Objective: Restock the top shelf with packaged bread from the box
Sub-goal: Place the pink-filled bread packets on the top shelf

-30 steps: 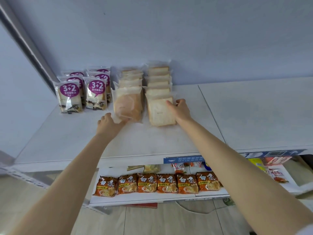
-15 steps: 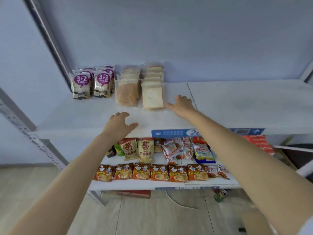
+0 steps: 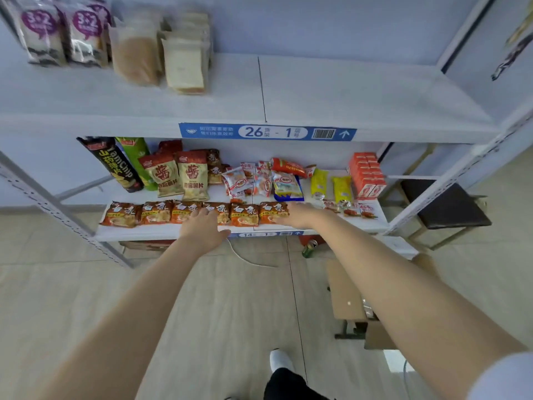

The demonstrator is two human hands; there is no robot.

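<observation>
Orange noodle packs (image 3: 157, 215) show just behind both hands. The left hand (image 3: 202, 230) hangs palm down with its fingers loosely spread and holds nothing. The right hand (image 3: 300, 216) reaches flat with straight fingers, also empty and a little blurred. Whether either hand touches the packs cannot be told. The packs line the front edge of the lower shelf (image 3: 161, 233), with chip bags (image 3: 181, 176) behind them at eleven o'clock and orange cartons (image 3: 366, 174) at two o'clock. Above, the top shelf (image 3: 346, 93) carries a blue label strip (image 3: 268, 132) on its front edge. The packaged bread (image 3: 184, 64) stands in two rows at its far left, at eleven o'clock, beside purple-labelled packs (image 3: 43, 33). A cardboard box (image 3: 346, 293) sits on the floor at five o'clock, partly hidden by the right forearm.
</observation>
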